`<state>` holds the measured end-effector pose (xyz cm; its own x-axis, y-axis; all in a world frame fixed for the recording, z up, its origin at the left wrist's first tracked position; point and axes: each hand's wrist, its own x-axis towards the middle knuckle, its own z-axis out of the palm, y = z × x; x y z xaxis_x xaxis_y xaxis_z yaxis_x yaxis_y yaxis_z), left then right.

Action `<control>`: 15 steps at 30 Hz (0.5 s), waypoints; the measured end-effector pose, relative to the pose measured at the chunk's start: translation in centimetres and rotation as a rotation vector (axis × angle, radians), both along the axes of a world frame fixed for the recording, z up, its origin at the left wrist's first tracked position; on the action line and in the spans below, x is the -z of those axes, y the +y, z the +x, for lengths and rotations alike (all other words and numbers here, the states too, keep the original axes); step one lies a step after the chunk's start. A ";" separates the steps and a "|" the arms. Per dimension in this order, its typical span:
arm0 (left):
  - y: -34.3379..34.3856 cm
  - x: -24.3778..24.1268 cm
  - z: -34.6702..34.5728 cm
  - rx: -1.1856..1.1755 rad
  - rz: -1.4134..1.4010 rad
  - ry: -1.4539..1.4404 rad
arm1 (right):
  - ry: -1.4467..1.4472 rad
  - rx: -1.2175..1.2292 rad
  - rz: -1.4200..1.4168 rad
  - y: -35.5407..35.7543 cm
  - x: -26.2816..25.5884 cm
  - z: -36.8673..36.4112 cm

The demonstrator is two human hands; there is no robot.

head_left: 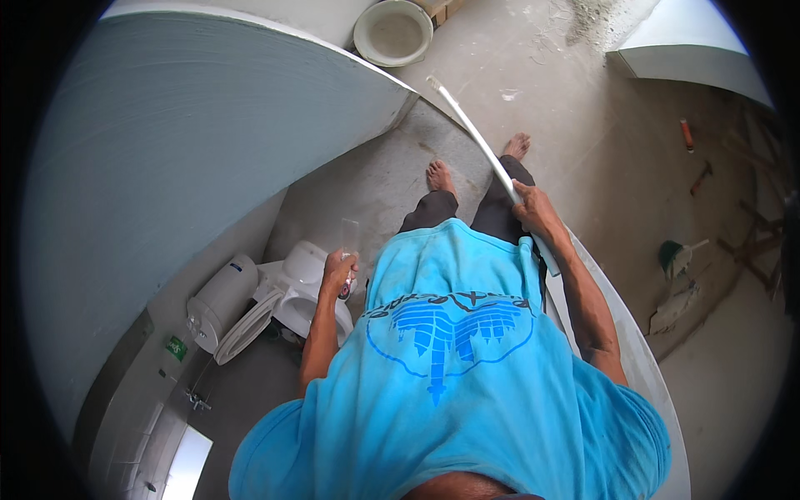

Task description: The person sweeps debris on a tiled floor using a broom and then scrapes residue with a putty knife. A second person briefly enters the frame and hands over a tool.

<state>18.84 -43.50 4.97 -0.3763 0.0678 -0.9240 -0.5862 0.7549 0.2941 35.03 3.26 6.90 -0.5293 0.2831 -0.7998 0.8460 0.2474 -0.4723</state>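
My left hand (339,273) grips a putty knife (350,234), its flat, thin blade pointing away from me. Below my fingers, part of the knife's handle shows. In my right hand (536,210) is a long white pole (473,130), possibly plastic pipe, held slantwise across my right leg. Its far end carries a pale, rough tip that looks like a brush, over the floor beyond the wall corner. The near end of the pole sticks out behind my hand, beside my hip. My bare feet stand apart on the concrete floor (375,162).
A grey-blue wall (187,137) rises at left, a white wall edge (656,400) at right. A toilet (306,312) stands near my left arm. Ahead sits a round tub (394,34). Rightward lie an orange tube (687,135), a hammer (701,178) and a green pail (672,257).
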 end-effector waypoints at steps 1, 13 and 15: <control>0.0 0.0 -0.1 0.004 0.004 -0.001 | -0.010 -0.024 -0.038 -0.3 0.1 -0.2; -0.1 0.4 0.1 0.010 0.019 -0.015 | 0.104 0.002 0.384 -0.6 1.9 1.3; 0.1 0.7 0.4 0.030 0.017 -0.018 | 0.130 -0.009 0.248 1.0 1.4 2.0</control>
